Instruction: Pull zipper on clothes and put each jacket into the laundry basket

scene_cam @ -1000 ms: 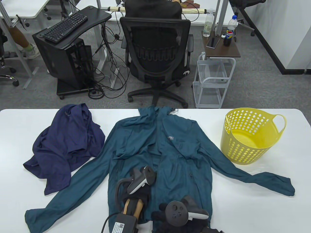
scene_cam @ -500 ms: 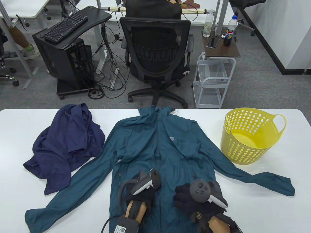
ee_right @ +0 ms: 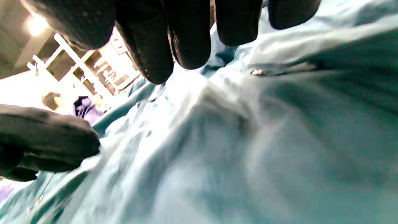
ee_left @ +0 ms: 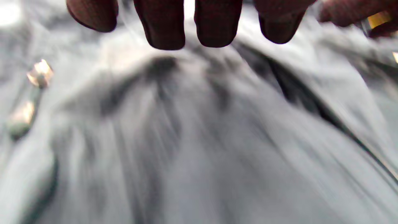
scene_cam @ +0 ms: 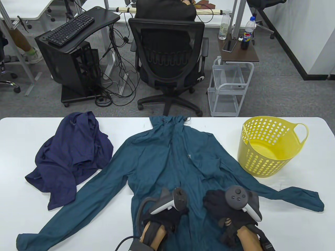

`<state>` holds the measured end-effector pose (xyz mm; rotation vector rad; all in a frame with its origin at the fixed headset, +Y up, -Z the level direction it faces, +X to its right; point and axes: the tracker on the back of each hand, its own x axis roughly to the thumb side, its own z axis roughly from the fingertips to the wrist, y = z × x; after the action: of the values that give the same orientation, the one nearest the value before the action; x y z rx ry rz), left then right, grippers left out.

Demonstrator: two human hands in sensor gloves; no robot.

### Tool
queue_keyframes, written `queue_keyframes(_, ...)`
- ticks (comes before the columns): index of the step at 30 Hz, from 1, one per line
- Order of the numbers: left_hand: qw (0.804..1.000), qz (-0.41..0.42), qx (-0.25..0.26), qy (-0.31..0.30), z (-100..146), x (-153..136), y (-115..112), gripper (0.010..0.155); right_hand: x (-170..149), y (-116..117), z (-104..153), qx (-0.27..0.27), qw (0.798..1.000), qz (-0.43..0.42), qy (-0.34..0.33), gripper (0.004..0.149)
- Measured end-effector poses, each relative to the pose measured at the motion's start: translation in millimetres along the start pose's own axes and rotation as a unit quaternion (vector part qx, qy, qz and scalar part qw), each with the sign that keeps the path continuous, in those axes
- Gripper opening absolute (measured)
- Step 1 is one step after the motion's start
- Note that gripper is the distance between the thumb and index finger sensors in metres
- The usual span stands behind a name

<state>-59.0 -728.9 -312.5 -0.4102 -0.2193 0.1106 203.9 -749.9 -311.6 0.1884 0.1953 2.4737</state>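
Since the earlier frames the teal jacket [scene_cam: 170, 167] has been smoothed flat and shifted right on the tabletop [scene_cam: 282, 224], collar away from the person, its zip line running straight away between both hands. The yellow laundry basket [scene_cam: 269, 146] stands right. Left hand [scene_cam: 167, 211] and right hand [scene_cam: 230, 209] are pressed on the hem, fingers extended, nothing gripped. Only the right wrist view shows a metal snap.

— What is lying on the long white table [scene_cam: 274, 230]?
— A teal zip-front jacket [scene_cam: 167, 167] is lying spread flat mid-table.
— And around it?
— A crumpled navy jacket [scene_cam: 70, 157] is sitting left of it, a yellow perforated plastic laundry basket [scene_cam: 269, 146] right.
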Motion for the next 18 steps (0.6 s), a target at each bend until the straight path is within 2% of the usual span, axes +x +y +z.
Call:
queue_keyframes(1, 0.998, -0.005, 0.060, 0.033, 4, -15, 9, 0.053, -3, -6, 1, -0.021, 1.000, -0.002, 0.007, 0.052)
queue_keyframes(3, 0.985, -0.013, 0.142, 0.101, 11, -45, 21, 0.059, -10, -17, 4, -0.065, 0.998, 0.002, 0.024, 0.050)
queue_keyframes(5, 0.970, -0.002, 0.168, 0.174, 15, -77, 24, 0.062, -18, -29, 7, -0.108, 0.993, 0.003, 0.048, 0.049)
queue_keyframes(7, 0.958, 0.033, 0.143, 0.247, 15, -118, 11, 0.068, -32, -40, 11, -0.146, 0.986, -0.015, 0.083, 0.048)
queue_keyframes(10, 0.950, 0.072, 0.115, 0.281, 9, -157, -13, 0.072, -50, -50, 13, -0.178, 0.974, -0.030, 0.135, 0.051)
queue_keyframes(12, 0.946, 0.079, 0.082, 0.302, 7, -171, -23, 0.073, -62, -53, 14, -0.190, 0.967, -0.019, 0.168, 0.053)
queue_keyframes(14, 0.943, 0.084, 0.072, 0.313, 4, -177, -27, 0.075, -76, -55, 13, -0.186, 0.960, -0.002, 0.210, 0.056)
queue_keyframes(18, 0.939, 0.096, 0.047, 0.328, -2, -182, -34, 0.076, -101, -51, 3, -0.137, 0.958, -0.004, 0.251, 0.062)
